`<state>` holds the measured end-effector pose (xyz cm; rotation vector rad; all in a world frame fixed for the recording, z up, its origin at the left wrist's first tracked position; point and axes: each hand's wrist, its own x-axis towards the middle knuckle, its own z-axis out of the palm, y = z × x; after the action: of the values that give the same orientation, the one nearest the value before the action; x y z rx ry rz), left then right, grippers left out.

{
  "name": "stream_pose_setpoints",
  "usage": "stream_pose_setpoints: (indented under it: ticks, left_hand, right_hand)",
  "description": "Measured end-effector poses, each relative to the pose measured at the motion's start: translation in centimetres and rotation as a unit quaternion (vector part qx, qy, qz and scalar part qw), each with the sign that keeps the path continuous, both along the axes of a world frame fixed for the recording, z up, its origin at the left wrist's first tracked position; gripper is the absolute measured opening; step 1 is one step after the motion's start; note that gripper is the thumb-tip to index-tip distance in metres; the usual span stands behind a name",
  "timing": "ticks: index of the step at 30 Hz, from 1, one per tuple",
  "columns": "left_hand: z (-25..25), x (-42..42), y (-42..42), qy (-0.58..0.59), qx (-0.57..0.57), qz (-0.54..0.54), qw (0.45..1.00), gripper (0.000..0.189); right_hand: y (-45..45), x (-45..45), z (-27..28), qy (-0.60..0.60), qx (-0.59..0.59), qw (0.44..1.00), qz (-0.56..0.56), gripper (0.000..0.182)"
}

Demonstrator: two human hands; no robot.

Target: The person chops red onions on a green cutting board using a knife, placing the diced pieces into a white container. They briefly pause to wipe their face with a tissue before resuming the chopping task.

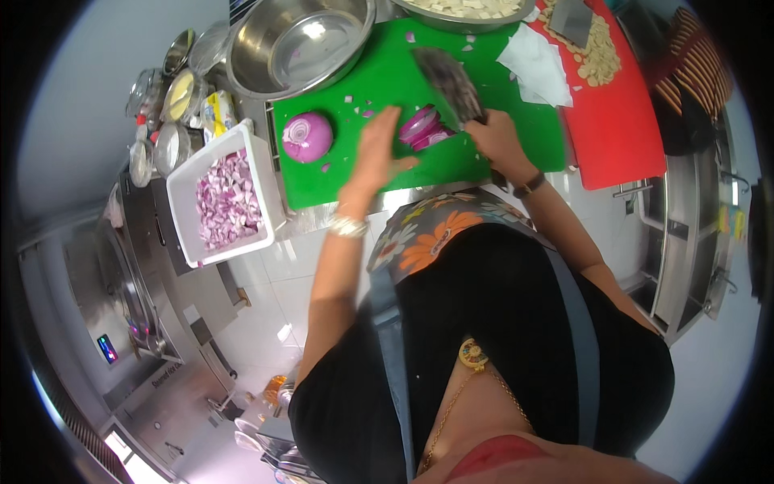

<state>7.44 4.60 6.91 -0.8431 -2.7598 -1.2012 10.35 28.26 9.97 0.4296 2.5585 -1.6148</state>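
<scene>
My right hand [494, 140] grips the handle of a cleaver [448, 81], its broad blade pointing up and left over the green cutting board [514, 66]. Just left of the blade lie red onion slices [423, 127] on the board. My left hand [376, 148], slightly blurred, is beside the slices with its fingers apart and nothing in it. A larger piece of red onion [307, 137] rests near the board's left edge. Small onion bits are scattered about the board. Left of it, a white plastic bin [272, 181] holds chopped red onion [230, 202].
A steel bowl [242, 66] stands at the board's upper left; another with pale cubes [465, 25] is at the top. To the right are paper towels [535, 66] and a red cutting board [617, 139] bearing sliced pale pieces and a second blade [571, 23].
</scene>
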Motion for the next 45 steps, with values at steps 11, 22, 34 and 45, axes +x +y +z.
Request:
stream_pose_setpoints:
  ticks: [11, 22, 34, 45]
  left_hand:
    - [-5.4, -2.8, 9.3, -0.006, -0.053, 0.072, 0.996, 0.065]
    - [-6.8, -1.1, 8.2, 0.052, 0.042, 0.052, 0.996, 0.074]
    - [-7.3, -1.3, 8.0, 0.031, 0.054, 0.048, 0.997, 0.055]
    - [-7.8, -1.3, 7.9, 0.064, 0.081, 0.072, 0.992, 0.060]
  right_hand:
    - [4.9, 6.2, -2.1, -0.053, -0.013, 0.986, -0.160, 0.029]
    - [3.3, 2.5, -0.5, -0.060, 0.214, 0.975, 0.015, 0.023]
    - [3.4, 0.1, -2.1, -0.140, 0.216, 0.959, 0.122, 0.020]
    - [1.7, 0.3, 1.4, -0.098, 0.254, 0.958, 0.092, 0.023]
